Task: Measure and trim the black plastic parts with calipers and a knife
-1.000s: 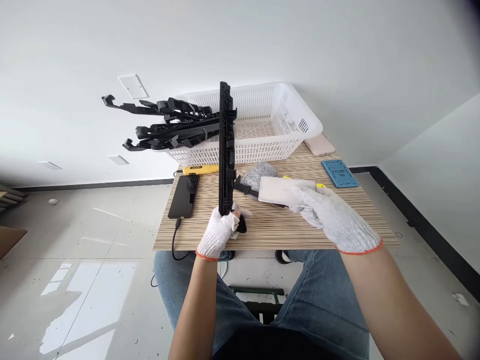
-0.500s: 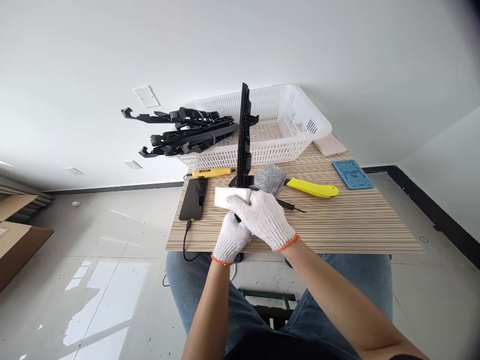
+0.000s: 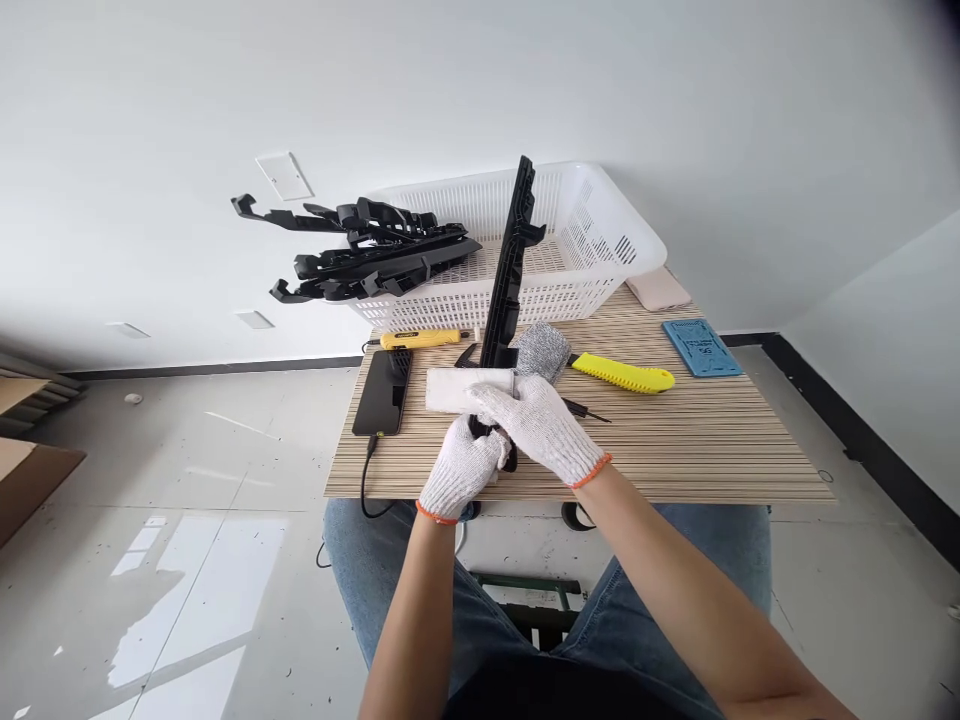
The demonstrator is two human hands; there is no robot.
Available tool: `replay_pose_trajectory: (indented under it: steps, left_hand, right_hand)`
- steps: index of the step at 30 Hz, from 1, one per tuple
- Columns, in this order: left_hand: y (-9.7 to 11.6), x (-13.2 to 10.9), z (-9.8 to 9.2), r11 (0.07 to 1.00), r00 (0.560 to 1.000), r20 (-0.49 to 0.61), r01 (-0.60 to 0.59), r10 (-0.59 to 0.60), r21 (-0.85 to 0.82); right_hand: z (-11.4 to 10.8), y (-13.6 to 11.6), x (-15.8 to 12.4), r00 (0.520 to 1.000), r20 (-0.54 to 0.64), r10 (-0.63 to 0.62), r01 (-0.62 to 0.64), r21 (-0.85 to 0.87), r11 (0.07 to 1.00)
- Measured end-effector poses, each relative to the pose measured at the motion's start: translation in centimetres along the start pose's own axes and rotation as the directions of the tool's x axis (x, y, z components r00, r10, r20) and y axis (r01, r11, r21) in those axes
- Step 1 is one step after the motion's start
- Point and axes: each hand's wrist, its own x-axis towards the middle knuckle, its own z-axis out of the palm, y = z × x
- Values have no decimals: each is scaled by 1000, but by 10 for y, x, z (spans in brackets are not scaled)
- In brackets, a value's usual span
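On the left of my working pair, I have the left hand (image 3: 463, 465), gloved and closed round the lower end of a long black plastic strip (image 3: 510, 270). The strip stands up over the near part of the table (image 3: 675, 440), its top leaning right. I judge it light and fairly stiff along its length, with a smooth face that may slip in knit gloves. The thin tabs on its side look the likeliest to snap, so I would take hold of the solid lower body, clear of them. Across it lies a white block (image 3: 450, 390), probably light and firm; its long sides offer the best hold. The right hand (image 3: 540, 425) is closed on its right end, thumb on top; I cannot see whether the block presses on the strip.

For room, far left, black parts (image 3: 375, 250) jut past the basket (image 3: 645, 262) and could snag a wide swing. The phone (image 3: 382, 390) and yellow tool (image 3: 420, 339) crowd the left side of the table. The strip's top overlaps the basket in my view, so I cannot judge its clearance there. A grey cloth (image 3: 542, 350) and yellow handle (image 3: 622, 373) sit just beyond the right hand; nearer me, the right side of the table gives the most open room.
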Motion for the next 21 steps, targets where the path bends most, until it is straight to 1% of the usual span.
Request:
replay_pose_trajectory:
  steps: [2, 10, 14, 18, 21]
  left_hand:
    - [-2, 1, -1, 1000, 1000, -1, -5, 5, -4]
    - [-2, 2, -2, 999, 1000, 8, -25, 24, 27]
    - [1, 1, -1, 998, 999, -9, -36, 36, 46]
    - [1, 0, -1, 997, 999, -13, -49, 50, 58]
    - [-1, 1, -2, 997, 998, -16, -52, 53, 61]
  right_hand:
    - [-1, 2, 2, 1000, 9, -3, 3, -12, 1000]
    - [-13, 0, 0, 994, 68, 81, -66, -206, 976]
    - [-16, 6, 2, 985, 149, 88, -64, -162, 985]
    - [-20, 11, 5, 980, 185, 67, -38, -158, 987]
    - [-20, 15, 7, 973, 224, 58, -34, -110, 993]
